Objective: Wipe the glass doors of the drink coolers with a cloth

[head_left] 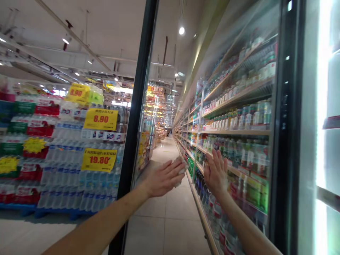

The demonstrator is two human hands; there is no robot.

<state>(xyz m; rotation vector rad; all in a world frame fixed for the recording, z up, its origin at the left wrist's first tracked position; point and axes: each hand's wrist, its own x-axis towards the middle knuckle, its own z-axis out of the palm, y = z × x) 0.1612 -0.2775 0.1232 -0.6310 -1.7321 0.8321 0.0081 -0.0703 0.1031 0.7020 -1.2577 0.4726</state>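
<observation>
A glass cooler door with a black frame swings across the middle of the view. My left hand reaches forward to the glass, its fingers laid over a small pale cloth that they press against the pane. Just to its right, my right hand rests flat on the same glass with its fingers spread upward and nothing in it. Through the glass show cooler shelves full of bottled drinks.
Stacked packs of bottled water with yellow price signs stand at the left on blue pallets. A tiled aisle runs ahead between the stacks and the coolers. The lit cooler interior is at the far right.
</observation>
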